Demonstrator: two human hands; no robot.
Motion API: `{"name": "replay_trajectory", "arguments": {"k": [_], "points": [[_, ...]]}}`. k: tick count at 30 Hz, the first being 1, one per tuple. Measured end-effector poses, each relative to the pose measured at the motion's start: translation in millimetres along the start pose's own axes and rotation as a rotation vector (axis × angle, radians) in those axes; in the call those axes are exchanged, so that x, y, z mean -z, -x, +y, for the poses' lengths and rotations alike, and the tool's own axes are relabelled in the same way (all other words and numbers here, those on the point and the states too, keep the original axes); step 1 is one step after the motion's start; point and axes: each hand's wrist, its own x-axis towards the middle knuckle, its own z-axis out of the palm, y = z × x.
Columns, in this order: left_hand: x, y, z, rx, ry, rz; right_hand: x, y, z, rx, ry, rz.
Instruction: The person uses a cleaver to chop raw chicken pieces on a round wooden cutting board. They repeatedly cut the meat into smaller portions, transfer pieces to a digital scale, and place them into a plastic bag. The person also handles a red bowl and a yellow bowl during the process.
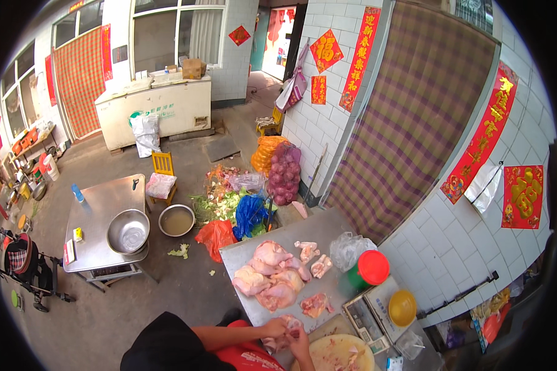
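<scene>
At the bottom, my left hand point(275, 327) pinches a raw chicken piece point(291, 321) over the near edge of a metal table point(322, 232). My right hand point(299, 344) grips the same piece from the other side. Its lower part is partly hidden behind my fingers. Just beyond lies a heap of raw chicken leg quarters point(278, 283). A smaller cut of raw meat point(316, 305) rests apart from the heap, and trimmed bony pieces point(321, 266) are farther back. Beside my right hand is a round cutting board point(341, 355) with meat scraps on it.
A green tub with a red lid point(373, 267), a weighing scale point(366, 320) and a yellow bowl point(402, 308) crowd the right side. Red point(216, 241) and blue point(250, 214) plastic bags lie beyond the table. A steel basin point(128, 231) stands on another table point(100, 204).
</scene>
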Motion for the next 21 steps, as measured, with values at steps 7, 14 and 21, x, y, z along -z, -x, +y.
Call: {"name": "replay_trajectory", "arguments": {"k": [7,14,21], "points": [[19.7,27.4,7.0,0.049,0.156,0.062,-41.0,-6.5,-29.3,0.061,0.339,0.176],[3.7,17.5,3.1,-0.347,-0.095,0.345,-27.0,-13.2,-29.7,-0.646,-0.647,0.15],[4.4,28.5,13.9,0.363,0.415,-0.028,-3.5,15.4,-59.7,-0.641,-0.596,0.014]]}}
